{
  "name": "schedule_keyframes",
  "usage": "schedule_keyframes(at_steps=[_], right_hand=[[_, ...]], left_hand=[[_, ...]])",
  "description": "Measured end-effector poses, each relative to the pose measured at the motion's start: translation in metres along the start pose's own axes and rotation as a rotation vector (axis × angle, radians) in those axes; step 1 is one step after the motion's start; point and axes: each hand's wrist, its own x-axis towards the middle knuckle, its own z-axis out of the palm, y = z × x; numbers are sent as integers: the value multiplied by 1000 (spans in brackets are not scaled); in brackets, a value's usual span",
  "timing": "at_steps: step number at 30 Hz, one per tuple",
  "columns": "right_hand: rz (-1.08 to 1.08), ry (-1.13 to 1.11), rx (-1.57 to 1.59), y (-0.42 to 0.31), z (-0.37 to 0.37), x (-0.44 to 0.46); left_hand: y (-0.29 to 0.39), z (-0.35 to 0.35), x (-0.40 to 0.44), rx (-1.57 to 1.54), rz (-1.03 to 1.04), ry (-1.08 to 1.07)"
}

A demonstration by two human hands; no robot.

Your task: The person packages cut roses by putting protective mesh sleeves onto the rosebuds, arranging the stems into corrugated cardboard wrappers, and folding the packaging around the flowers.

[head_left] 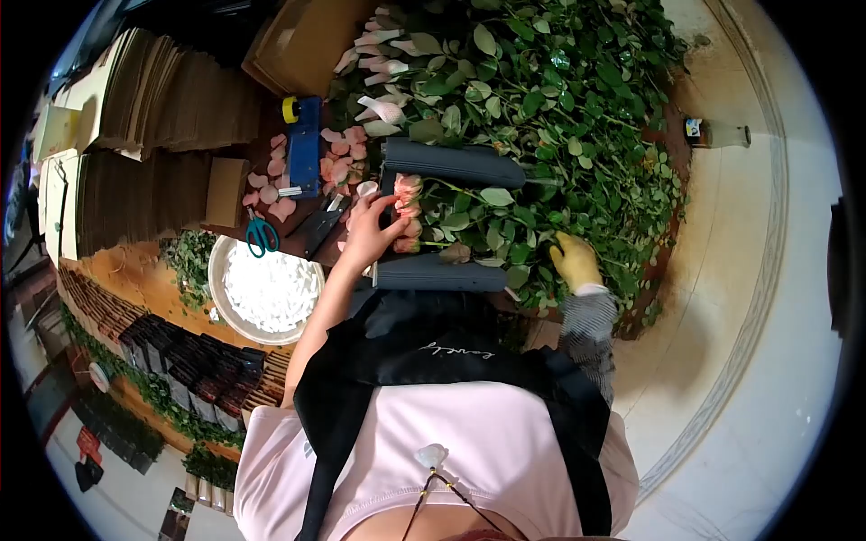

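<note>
My bare left hand (365,227) reaches to a row of pink roses (408,200), thumb and fingertips bent against the blooms. These heads lie between two dark grey padded rolls, the upper roll (456,164) and the lower roll (440,274). Leafy stems run right from the blooms toward my right hand (577,261), which wears a yellow glove. Its fingers curl into the foliage around stems, with the tips partly hidden by leaves. Loose pink petals (338,158) lie just beyond my left hand.
A large heap of leafy rose stems (577,108) covers the table's right side. At left are a blue tape dispenser (304,149), teal scissors (262,236), a basin of white pieces (271,288) and stacked cardboard (171,99). A bottle (717,133) lies at the right.
</note>
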Motion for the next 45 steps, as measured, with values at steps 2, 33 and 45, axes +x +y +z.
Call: schedule_keyframes(at_steps=[2, 33, 45], right_hand=[[43, -118, 18, -18, -54, -15], [-829, -92, -161, -225, 8, 64], [-759, -210, -194, -225, 15, 61]], left_hand=[[15, -25, -12, 111, 36, 34], [3, -6, -13, 65, -149, -128], [56, -47, -18, 226, 34, -118]])
